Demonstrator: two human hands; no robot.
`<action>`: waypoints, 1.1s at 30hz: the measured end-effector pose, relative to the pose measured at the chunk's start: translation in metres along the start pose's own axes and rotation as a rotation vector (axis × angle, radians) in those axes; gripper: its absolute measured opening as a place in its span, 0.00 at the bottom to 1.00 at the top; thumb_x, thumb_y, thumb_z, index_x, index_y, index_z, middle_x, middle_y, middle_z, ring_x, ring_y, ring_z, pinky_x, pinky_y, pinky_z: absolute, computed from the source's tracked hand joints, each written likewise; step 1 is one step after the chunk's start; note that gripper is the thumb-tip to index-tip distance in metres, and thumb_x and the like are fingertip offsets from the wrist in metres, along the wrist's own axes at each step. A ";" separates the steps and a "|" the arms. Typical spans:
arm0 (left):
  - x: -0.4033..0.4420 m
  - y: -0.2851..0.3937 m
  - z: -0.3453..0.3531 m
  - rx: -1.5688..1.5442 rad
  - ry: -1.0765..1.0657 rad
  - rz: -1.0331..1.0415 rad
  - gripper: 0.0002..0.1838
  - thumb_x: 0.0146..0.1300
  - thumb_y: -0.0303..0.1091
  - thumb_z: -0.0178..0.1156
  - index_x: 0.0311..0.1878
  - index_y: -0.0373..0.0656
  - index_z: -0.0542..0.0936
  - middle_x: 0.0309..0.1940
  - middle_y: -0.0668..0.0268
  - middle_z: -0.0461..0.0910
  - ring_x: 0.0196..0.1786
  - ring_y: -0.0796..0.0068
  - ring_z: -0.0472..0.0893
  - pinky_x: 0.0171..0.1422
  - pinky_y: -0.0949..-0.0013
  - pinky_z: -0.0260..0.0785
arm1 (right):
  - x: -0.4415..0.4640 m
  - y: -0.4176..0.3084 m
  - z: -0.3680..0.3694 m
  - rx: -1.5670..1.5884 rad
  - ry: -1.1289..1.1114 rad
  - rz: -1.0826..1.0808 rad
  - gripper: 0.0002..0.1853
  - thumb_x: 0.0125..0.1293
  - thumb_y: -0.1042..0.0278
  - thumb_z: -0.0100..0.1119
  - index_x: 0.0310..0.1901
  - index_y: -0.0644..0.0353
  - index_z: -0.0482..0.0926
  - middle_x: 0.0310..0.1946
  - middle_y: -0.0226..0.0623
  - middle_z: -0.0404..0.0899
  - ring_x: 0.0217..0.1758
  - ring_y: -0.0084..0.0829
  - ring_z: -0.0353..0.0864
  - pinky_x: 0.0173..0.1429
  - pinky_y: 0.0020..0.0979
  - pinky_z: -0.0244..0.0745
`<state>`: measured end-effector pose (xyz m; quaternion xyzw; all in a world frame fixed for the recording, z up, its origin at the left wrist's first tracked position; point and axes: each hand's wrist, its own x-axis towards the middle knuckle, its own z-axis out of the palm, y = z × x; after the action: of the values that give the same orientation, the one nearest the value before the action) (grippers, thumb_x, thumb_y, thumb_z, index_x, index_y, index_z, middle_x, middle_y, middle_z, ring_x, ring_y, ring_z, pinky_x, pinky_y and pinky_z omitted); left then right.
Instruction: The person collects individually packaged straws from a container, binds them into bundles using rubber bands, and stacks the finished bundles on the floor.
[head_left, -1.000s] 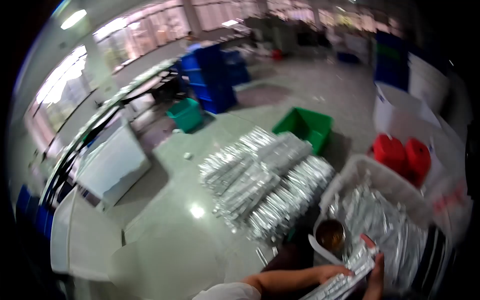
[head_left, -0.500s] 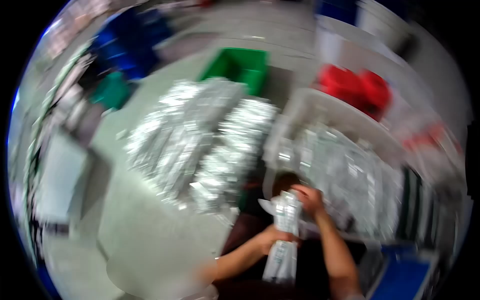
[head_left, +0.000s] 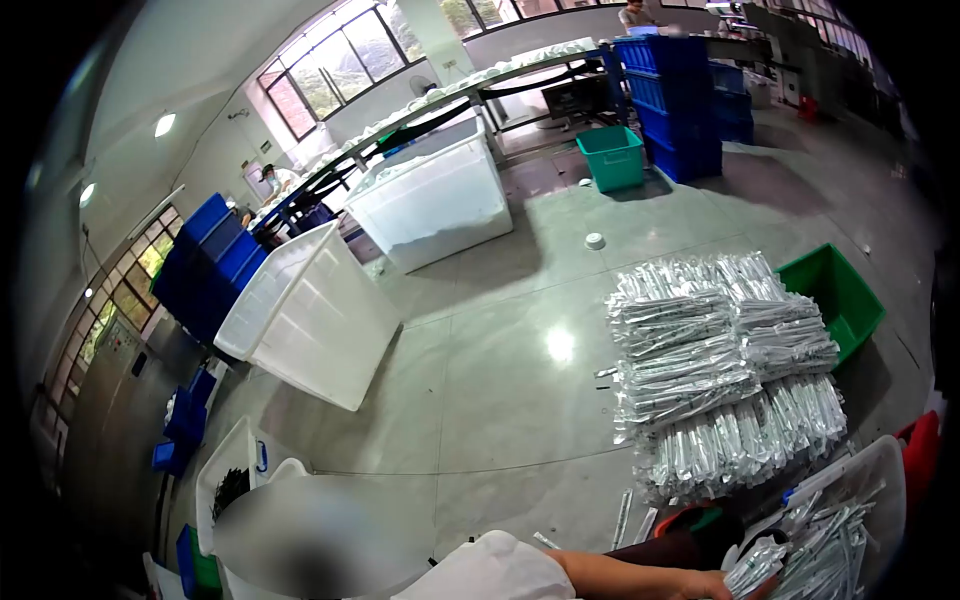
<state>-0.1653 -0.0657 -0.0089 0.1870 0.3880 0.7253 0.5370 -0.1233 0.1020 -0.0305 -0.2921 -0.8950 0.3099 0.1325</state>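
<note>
My left hand [head_left: 708,583] is at the bottom right edge, its arm reaching across from a white sleeve. Its fingers are closed around a bundle of slim clear-wrapped packets [head_left: 755,568]. Right beside it is a white tub [head_left: 888,478] filled with more loose packets [head_left: 825,540]. A large pile of the same packets [head_left: 685,350] lies on the floor beyond, in neat layered rows. A few single packets [head_left: 622,518] are scattered near the arm. My right hand is not visible.
A green bin [head_left: 835,300] stands behind the pile. Large white tubs [head_left: 310,320], a teal bin [head_left: 612,158] and stacked blue crates [head_left: 675,110] stand farther off. A long work table [head_left: 480,82] runs along the windows, with people at it. Something red [head_left: 918,455] borders the right edge.
My view has swung left and up, so the pile and tub now sit at the right. My left hand still holds packets; my right hand has left the view.
</note>
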 end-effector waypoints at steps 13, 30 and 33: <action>0.000 -0.001 0.016 0.147 0.003 0.055 0.19 0.46 0.26 0.59 0.45 0.36 0.73 0.37 0.60 0.76 0.41 0.67 0.76 0.45 0.67 0.69 | -0.025 -0.002 -0.020 0.032 0.026 0.058 0.14 0.59 0.72 0.51 0.47 0.65 0.72 0.41 0.44 0.76 0.42 0.37 0.75 0.46 0.34 0.71; -0.004 0.000 0.031 0.235 -0.040 0.068 0.18 0.51 0.28 0.58 0.46 0.34 0.73 0.40 0.57 0.76 0.43 0.64 0.75 0.47 0.65 0.68 | -0.049 -0.001 -0.036 0.174 0.058 0.104 0.19 0.59 0.75 0.53 0.53 0.66 0.68 0.42 0.46 0.74 0.44 0.34 0.74 0.48 0.33 0.70; -0.001 -0.001 0.036 0.244 -0.054 0.071 0.18 0.51 0.29 0.58 0.46 0.34 0.73 0.41 0.57 0.76 0.44 0.63 0.75 0.48 0.65 0.68 | -0.067 -0.009 -0.042 0.286 0.069 0.110 0.20 0.59 0.76 0.53 0.54 0.66 0.68 0.43 0.46 0.74 0.45 0.33 0.74 0.49 0.33 0.70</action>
<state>-0.1396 -0.0540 0.0127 0.2840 0.4520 0.6861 0.4942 -0.0569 0.0760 0.0045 -0.3292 -0.8195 0.4307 0.1860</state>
